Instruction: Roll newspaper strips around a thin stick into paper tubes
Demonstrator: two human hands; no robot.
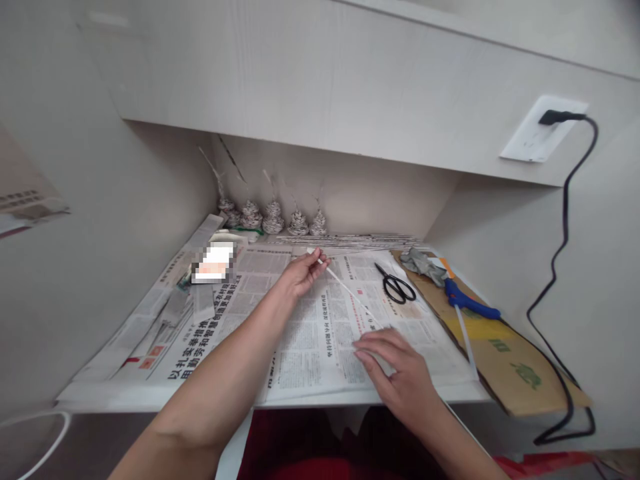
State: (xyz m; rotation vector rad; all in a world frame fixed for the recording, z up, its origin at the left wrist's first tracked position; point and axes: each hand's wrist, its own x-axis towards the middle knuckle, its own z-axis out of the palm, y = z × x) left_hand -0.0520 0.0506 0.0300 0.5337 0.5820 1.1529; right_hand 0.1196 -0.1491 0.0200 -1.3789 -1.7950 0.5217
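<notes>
**First:** How far are you getting, judging by what's lying about the scissors (389, 280)?

**Second:** Five coiled pieces (273, 220) are standing beyond the scissors and to their left, looking finished in the body, with thin ends poking upward. A row of slender rods (350, 241) is lying straight beyond the scissors, seemingly made already. The thin white strip (349, 290) you're handling is the part left over – it isn't joining those rods or any coil yet, so you're probably partway through it.

**First:** And your hands?

**Second:** Your left hand (305, 272), left of the scissors and a little beyond, is pinching the strip's far end between thumb and fingers. Your right hand (395, 367), on your side of the scissors, is curving its fingers at the near end – they're blurring, so I can't tell whether they're gripping or merely touching.

**First:** Which way are you pointing it?

**Second:** You're keeping it to the left of the scissors, over the newspaper (310, 347). Its long axis is running diagonally, roughly alongside theirs: one end is pointing away and leftward, the other toward you and rightward.
</notes>
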